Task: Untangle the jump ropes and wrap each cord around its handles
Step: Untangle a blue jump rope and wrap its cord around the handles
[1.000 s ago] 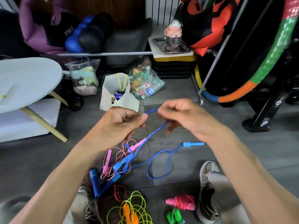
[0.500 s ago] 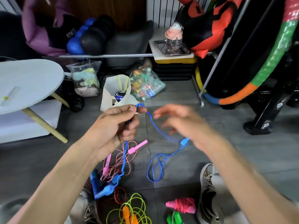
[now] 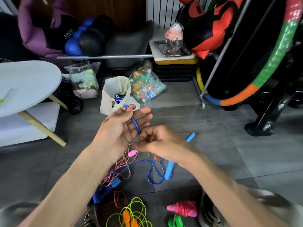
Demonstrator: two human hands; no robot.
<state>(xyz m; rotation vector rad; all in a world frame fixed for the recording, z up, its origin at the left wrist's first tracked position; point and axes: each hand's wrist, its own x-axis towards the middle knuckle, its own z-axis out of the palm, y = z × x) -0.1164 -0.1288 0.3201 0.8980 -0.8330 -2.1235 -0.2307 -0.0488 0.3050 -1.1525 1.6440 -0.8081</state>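
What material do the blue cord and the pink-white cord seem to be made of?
Blue cord: probably smooth plastic or vinyl; it looks glossy and keeps springy loops. Pink-white cord: probably braided or twisted fibre; it shows a matte, striped twist pattern and lies limp on the floor.

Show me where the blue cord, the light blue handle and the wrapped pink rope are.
blue cord (image 3: 135,124): head view, the stretch lying across the left palm.
light blue handle (image 3: 169,170): head view, middle of the handle below the right hand.
wrapped pink rope (image 3: 184,208): head view, the wound cord.
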